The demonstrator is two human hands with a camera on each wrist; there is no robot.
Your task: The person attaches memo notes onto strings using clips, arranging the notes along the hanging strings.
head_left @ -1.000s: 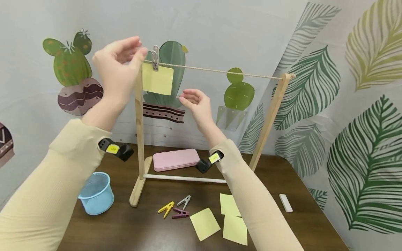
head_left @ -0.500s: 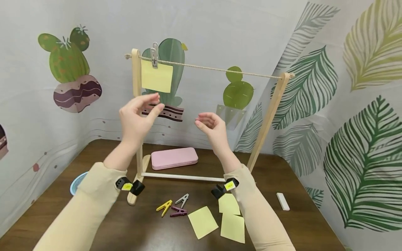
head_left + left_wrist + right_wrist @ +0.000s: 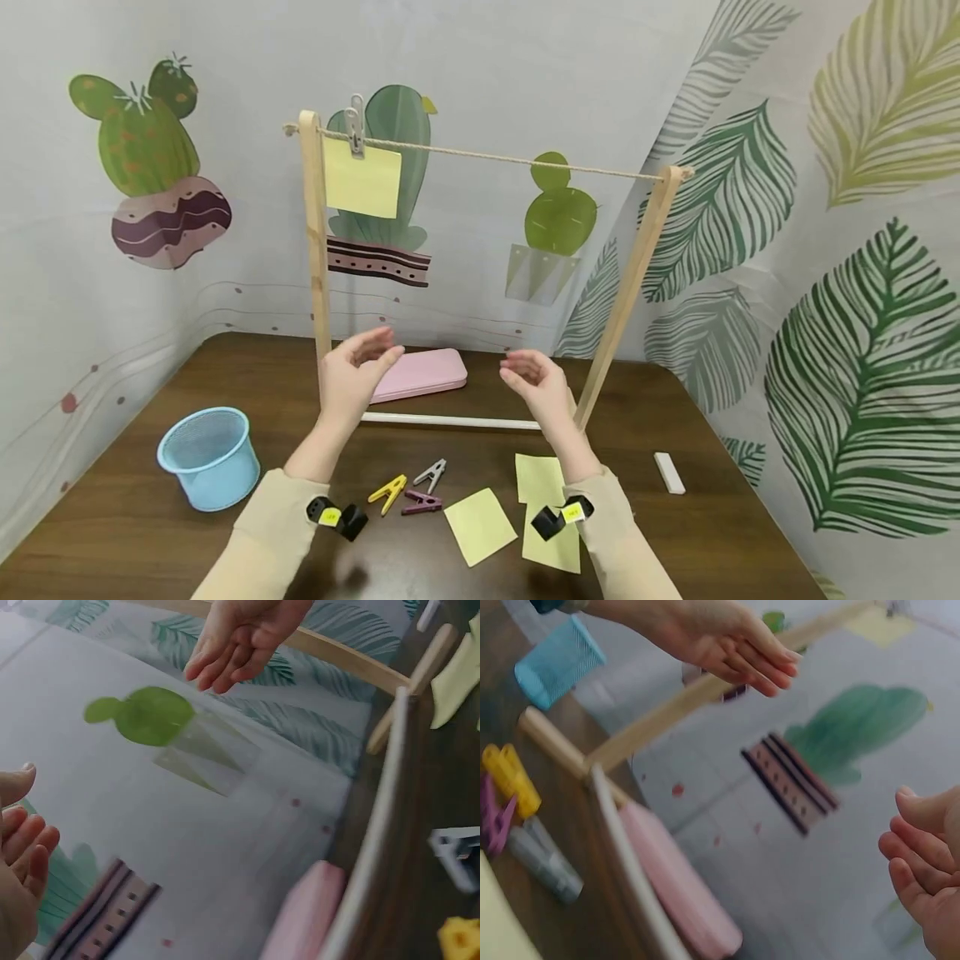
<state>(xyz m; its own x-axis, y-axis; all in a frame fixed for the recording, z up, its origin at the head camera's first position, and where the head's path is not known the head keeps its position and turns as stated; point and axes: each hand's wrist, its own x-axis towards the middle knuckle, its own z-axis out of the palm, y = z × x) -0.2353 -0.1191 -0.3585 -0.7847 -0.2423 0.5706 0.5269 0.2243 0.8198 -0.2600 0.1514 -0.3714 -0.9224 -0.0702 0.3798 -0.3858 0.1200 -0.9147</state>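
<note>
Both hands hover over the table with loosely bent fingers and nothing in them. The left hand (image 3: 354,375) is in front of the pink case (image 3: 423,372) and the left post. To its right, the right hand (image 3: 542,387) is near the right post. A grey clothespin (image 3: 355,129) holds a yellow paper square (image 3: 363,179) on the string (image 3: 487,156) at its left end. Below the hands lie a yellow clothespin (image 3: 387,493), a grey clothespin (image 3: 431,475), a purple clothespin (image 3: 422,502) and a loose yellow paper square (image 3: 481,527).
A wooden frame, with a left post (image 3: 315,242) and a right post (image 3: 633,275), stands on the table joined by a white bar (image 3: 450,421). At left is a blue mesh basket (image 3: 213,467); at right, a white block (image 3: 669,473). More yellow papers (image 3: 551,546) lie under the right wrist.
Both hands have come down from near the string towards the table and moved rightward. The paper hangs from its clothespin as before. The view has shifted slightly, and the basket shows fully again.
</note>
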